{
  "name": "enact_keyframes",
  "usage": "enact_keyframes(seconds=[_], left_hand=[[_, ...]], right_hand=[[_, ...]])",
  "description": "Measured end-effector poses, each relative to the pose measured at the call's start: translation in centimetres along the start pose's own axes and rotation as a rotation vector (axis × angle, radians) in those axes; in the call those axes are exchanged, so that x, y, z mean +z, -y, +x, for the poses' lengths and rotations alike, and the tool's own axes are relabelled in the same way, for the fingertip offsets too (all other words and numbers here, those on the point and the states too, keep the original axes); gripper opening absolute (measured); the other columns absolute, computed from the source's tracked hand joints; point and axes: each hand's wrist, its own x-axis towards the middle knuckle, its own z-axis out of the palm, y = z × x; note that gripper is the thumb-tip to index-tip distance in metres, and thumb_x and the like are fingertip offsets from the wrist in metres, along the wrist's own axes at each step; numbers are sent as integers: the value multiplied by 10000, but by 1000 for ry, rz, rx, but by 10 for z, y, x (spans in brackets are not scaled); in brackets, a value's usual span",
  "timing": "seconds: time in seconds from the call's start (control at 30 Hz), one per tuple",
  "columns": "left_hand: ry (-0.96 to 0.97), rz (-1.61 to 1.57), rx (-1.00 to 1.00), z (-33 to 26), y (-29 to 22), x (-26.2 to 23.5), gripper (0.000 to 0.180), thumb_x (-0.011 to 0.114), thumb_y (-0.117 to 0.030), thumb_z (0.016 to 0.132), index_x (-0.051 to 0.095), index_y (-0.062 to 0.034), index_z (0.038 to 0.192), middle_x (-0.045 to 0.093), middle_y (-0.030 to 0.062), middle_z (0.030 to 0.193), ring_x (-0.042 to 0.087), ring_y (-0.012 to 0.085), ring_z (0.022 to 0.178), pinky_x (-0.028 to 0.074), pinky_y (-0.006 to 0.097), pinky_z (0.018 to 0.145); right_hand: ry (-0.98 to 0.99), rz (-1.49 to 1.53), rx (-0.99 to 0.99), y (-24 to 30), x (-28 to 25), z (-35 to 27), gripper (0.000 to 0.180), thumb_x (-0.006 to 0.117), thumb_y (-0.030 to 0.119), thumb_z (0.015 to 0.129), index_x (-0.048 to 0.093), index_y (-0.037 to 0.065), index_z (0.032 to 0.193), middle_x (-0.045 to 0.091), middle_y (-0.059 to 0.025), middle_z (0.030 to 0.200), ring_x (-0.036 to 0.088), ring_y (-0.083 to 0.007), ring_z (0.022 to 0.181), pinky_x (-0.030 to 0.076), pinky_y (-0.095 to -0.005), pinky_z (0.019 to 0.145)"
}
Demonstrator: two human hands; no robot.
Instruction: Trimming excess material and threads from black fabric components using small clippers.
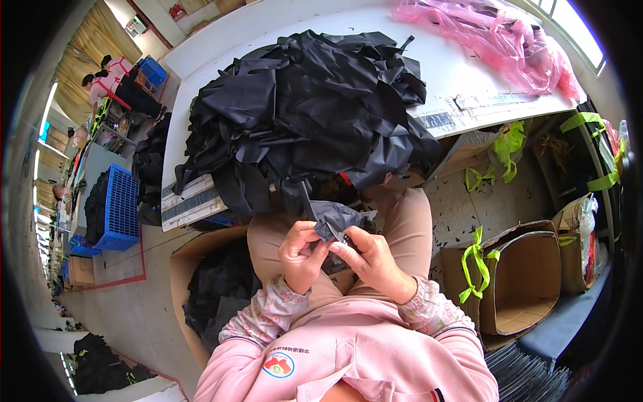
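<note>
Over my lap, both hands pinch one small piece of black fabric [335, 220]. My left hand [300, 253] grips its lower left edge with curled fingers. My right hand [372, 260] holds the right side between thumb and fingertips. A thin black strap rises from the piece toward the table. Just beyond my knees a large heap of black fabric pieces [305, 110] covers much of a white table [469, 80], with some pieces hanging over the near edge.
A cardboard box of black fabric [218, 288] stands at my left. An open cardboard box [526, 281] with green ties stands at my right. Pink plastic bags [499, 40] lie on the table's far right. A blue crate [119, 208] and other workers are at far left.
</note>
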Motion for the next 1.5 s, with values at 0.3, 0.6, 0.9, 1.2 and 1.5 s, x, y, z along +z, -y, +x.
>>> enact_keyframes(seconds=[0.3,0.6,0.9,1.2,1.5], left_hand=[[41,43,12,-1,1,-2,164,677,99,792,657,35,942,597,86,1017,597,141,889,486,242,763],[200,-77,-77,12,-4,-13,149,634,120,816,654,42,941,597,80,1001,595,151,923,482,264,813],[351,-319,-266,19,-2,-25,148,637,103,834,652,47,970,596,69,1013,593,146,936,477,264,848],[465,-336,-378,20,-2,-28,136,659,83,823,658,41,952,586,63,997,578,136,906,471,255,805],[534,-353,-439,17,6,-30,120,678,71,813,662,30,925,570,54,978,564,123,884,468,240,775]], right_hand=[[-5,0,-3,6,-3,1,257,684,186,898,524,1,818,406,-52,598,343,-100,565,347,-275,470],[60,77,112,4,-19,0,305,676,238,907,528,0,787,377,15,611,330,-72,596,310,-271,483],[276,-78,90,19,-50,12,414,674,330,898,499,-20,764,375,-59,589,341,-104,567,316,-312,485],[302,-380,-132,22,-58,15,388,707,337,846,521,7,757,530,-159,571,545,-361,523,410,-396,490],[325,-448,-194,22,-57,15,378,703,343,842,533,19,750,541,-165,572,571,-372,547,426,-411,489]])
